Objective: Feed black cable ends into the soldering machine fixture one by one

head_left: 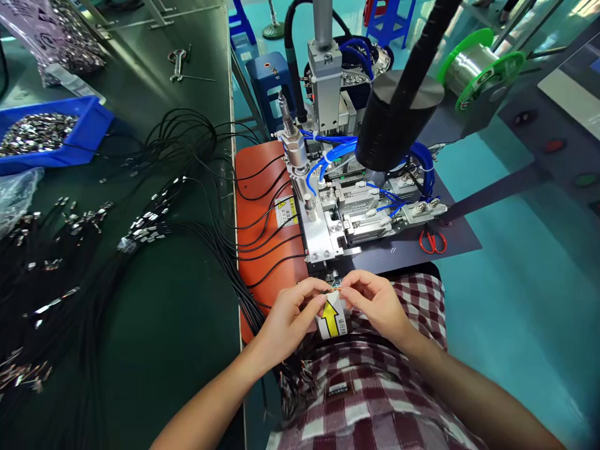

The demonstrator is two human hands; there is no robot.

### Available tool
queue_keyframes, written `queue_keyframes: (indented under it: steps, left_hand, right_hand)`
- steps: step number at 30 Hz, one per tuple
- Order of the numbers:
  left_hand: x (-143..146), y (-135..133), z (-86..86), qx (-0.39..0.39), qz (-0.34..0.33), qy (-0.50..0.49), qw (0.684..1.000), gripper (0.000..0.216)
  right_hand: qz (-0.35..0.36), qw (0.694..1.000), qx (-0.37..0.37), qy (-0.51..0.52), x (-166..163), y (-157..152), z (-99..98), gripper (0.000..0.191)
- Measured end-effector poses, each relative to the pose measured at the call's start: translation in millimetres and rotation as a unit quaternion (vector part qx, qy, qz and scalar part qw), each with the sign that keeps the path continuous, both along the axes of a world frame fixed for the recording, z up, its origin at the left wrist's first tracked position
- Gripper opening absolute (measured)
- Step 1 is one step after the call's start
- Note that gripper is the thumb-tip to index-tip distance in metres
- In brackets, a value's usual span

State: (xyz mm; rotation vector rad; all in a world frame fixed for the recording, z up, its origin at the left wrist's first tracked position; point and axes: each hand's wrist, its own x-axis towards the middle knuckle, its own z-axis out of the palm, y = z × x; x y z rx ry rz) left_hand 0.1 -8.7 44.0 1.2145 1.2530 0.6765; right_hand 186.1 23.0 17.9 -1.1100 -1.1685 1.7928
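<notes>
My left hand (pixel 295 312) is closed in a pinch, just in front of the machine's near edge. Facing it, my right hand (pixel 377 305) pinches with thumb and forefinger. Between the two sets of fingertips run short, thin orange-coloured wires (pixel 334 289); their exact ends are hidden by the fingers. Just below them is a white label with a yellow arrow (pixel 332 317). A metal machine (pixel 323 237) with cylinders and blue air tubes stands directly beyond my hands. Black cables (pixel 267 244) lie across its orange-red cover (pixel 255 159) on the left.
A dark green table (pixel 187 350) on the left bears bundles of black cables with metal connectors (pixel 150 219). A blue bin (pixel 89 128) holds small metal parts. Red-handled scissors (pixel 432 242) lie right of the machine. A green wire spool (pixel 478 65) hangs at upper right.
</notes>
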Motion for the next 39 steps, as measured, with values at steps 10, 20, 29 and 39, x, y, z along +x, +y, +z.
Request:
queue_keyframes:
  steps: [10, 20, 29, 39]
  left_hand:
    - [3, -3, -0.7, -0.064, 0.02, -0.121, 0.99, 0.033]
    - [3, -5, 0.0, -0.037, 0.023, -0.095, 0.994, 0.034]
    - [3, -7, -2.0, -0.044, 0.026, -0.096, 0.994, 0.037]
    - [6, 2, 3.9, 0.008, 0.036, -0.077, 0.996, 0.028]
  right_hand:
    - [-0.069, 0.992, 0.102, -0.034, -12, -8, -9.6, 0.012]
    - [-0.059, 0.988, 0.133, -0.045, -8, -6, -7.2, 0.009]
    - [-0.042, 0.991, 0.119, -0.046, -13, -7, -6.2, 0.014]
    - [-0.024, 0.976, 0.197, -0.09, -14, -9, -6.5, 0.013]
